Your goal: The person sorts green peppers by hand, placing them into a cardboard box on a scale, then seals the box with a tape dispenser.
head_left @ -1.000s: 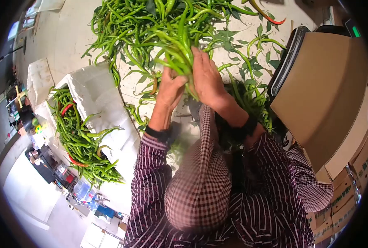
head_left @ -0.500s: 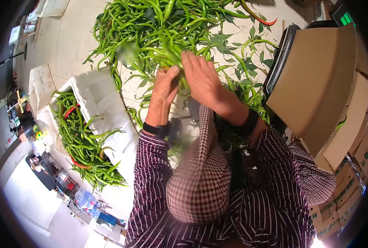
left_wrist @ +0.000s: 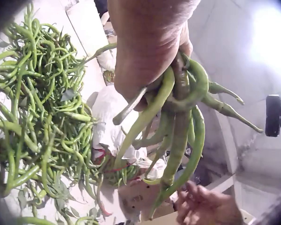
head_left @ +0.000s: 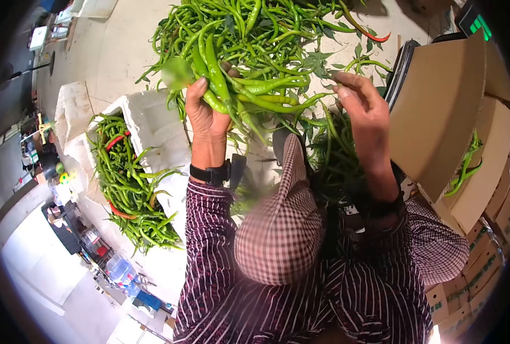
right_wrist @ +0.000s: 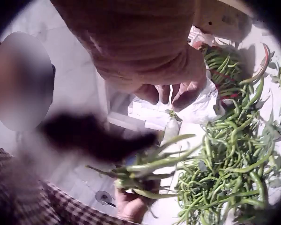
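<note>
Holding a loose bunch of green chili peppers [head_left: 260,98], the person's left grip [head_left: 210,114] was curled round them, its thumb pointing up against the bunch. Some of the peppers pointed up past the thumb, while others reached across toward the right grip [head_left: 369,114]. That right grip was loosely bent, its fingers parted in the right wrist view and pinching nothing visible; whether its fingertips touched the nearest pepper could not be told. Just beyond the bunch, a tangled pile of green chili peppers [head_left: 266,23] spread over a pale surface [head_left: 123,51], with loose leaves [head_left: 318,60] along its right side. One long pepper [head_left: 377,38] there was red toward the tip. Left of the left grip stood a white foam box [head_left: 151,126], more peppers [head_left: 134,183] heaped at it, a few red among the green. On the right stood a large brown cardboard box [head_left: 438,109], with a few green peppers [head_left: 471,150] on the cardboard at its far side. A black wristband [head_left: 209,174] circled the left wrist.
</note>
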Motion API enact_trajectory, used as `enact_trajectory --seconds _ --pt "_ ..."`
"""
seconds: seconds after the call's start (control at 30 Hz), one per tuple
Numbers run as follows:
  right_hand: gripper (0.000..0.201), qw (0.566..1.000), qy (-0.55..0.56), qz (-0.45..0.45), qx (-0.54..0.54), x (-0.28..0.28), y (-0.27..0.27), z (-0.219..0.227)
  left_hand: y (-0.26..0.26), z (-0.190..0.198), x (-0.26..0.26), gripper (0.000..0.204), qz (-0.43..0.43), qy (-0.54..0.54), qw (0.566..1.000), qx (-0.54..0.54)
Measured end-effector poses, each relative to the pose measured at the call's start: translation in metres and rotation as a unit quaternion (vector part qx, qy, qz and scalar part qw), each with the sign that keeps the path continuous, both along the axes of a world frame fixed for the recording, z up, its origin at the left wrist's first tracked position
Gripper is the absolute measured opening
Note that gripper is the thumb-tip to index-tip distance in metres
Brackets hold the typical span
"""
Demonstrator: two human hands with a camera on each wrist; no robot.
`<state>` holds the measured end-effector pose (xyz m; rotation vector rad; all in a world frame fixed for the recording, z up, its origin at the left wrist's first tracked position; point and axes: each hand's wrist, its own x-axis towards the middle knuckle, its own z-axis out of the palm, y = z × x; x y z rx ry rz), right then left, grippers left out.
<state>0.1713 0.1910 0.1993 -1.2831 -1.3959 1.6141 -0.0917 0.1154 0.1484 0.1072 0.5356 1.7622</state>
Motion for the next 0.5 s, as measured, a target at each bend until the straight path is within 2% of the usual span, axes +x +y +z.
enact_trajectory --seconds 0.1,0.17,0.2,0.27,0.33,0.37,0.4,0.43,0.47,0.5 --pt "0.032 0.995 0.054 0.065 -0.042 0.009 -0.007 0.000 0.006 0.033 0.010 0.048 0.016 0.074 0.997 -0.018" --pt "0.036 0.987 0.089 0.114 -0.066 0.014 -0.013 0.008 0.009 0.053 0.012 0.048 -0.002 0.052 0.999 0.014" --pt "0.036 0.987 0.093 0.112 -0.061 0.015 -0.016 0.016 0.011 0.063 0.013 0.048 -0.019 0.026 0.998 0.045" --pt "0.037 0.981 0.161 0.090 -0.055 0.017 -0.024 0.037 0.011 0.087 0.015 0.051 -0.027 0.041 0.995 0.083" --pt "0.038 0.985 0.136 0.102 -0.012 0.021 -0.030 0.062 0.009 0.111 0.021 0.050 -0.026 0.044 0.994 0.097" --pt "0.039 0.983 0.051 0.120 0.127 0.024 -0.034 0.075 0.008 0.122 0.025 0.049 -0.022 0.050 0.993 0.107" --pt "0.040 0.955 -0.038 0.132 0.263 0.024 -0.038 0.084 0.007 0.131 0.026 0.049 -0.032 0.055 0.992 0.111" --pt "0.039 0.912 -0.078 0.092 0.391 0.021 -0.042 0.088 0.004 0.139 0.025 0.049 -0.023 0.064 0.993 0.099" --pt "0.039 0.910 -0.075 0.087 0.398 0.020 -0.043 0.094 0.003 0.150 0.028 0.050 -0.014 0.073 0.993 0.087" --pt "0.036 0.865 -0.113 0.063 0.485 0.020 -0.044 0.099 0.000 0.160 0.032 0.050 -0.017 0.077 0.992 0.093"
